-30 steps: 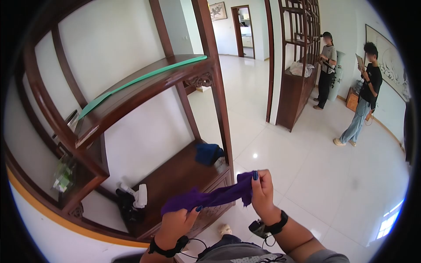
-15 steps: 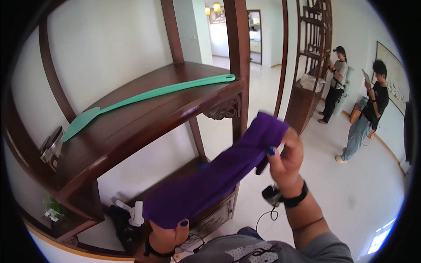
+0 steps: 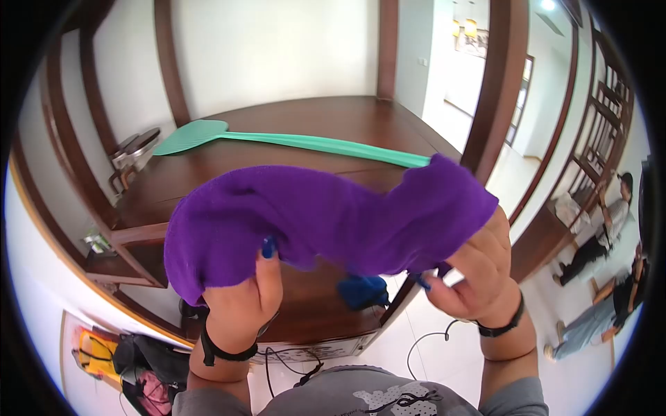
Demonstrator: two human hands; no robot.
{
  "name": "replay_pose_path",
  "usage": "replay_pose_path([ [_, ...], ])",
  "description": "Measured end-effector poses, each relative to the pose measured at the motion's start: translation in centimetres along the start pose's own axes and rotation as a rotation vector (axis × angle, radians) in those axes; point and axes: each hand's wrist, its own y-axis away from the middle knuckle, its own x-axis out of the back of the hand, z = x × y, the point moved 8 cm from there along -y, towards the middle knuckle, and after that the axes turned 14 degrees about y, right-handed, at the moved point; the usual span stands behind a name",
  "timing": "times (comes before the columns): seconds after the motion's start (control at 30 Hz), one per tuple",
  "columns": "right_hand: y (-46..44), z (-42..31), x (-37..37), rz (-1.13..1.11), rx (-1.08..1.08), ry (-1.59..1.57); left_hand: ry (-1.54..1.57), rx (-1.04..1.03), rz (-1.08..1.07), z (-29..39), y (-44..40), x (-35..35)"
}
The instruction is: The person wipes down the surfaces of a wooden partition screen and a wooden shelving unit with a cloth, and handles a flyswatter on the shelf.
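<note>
A purple cloth [image 3: 291, 208] is stretched sideways in front of me, sagging a little between my two hands. At its left end my left hand [image 3: 243, 298] grips it, thumb on the near side and fingers hidden behind the fabric. My right hand [image 3: 479, 274] pinches the other end, which rises to a raised corner. Behind the cloth, a green fly swatter [image 3: 305, 143] lies on the dark wooden shelf [image 3: 347, 111], its handle end partly covered by the fabric.
Dark wooden posts [image 3: 496, 83] frame the shelf. A blue item [image 3: 362, 291] rests on the lower shelf. Black bags [image 3: 146, 360] sit at lower left beside a yellow item [image 3: 97, 353]. Two people stand at far right, one in a black top [image 3: 628, 284]. Cables hang near my waist.
My view has swung left toward the shelf. The cloth has gone from a steep diagonal to nearly level, both hands still holding it, and now sits in front of the swatter.
</note>
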Motion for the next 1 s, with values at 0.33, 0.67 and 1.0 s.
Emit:
replay_pose_path([
  [0.33, -6.0, 2.1, -4.6, -0.474, -0.114, 0.199, -0.246, -0.149, 0.023, -0.4, -0.8, 1.5],
  [0.67, -6.2, 0.7, -1.5, -0.374, -0.162, 0.466, 0.364, -0.100, -0.149, -1.1, 2.0, -0.8],
  [1.0, -1.0, -4.4, 1.2, -0.483, -0.245, 0.182, 0.732, -0.032, -0.473, -1.2, 4.7, -4.9],
])
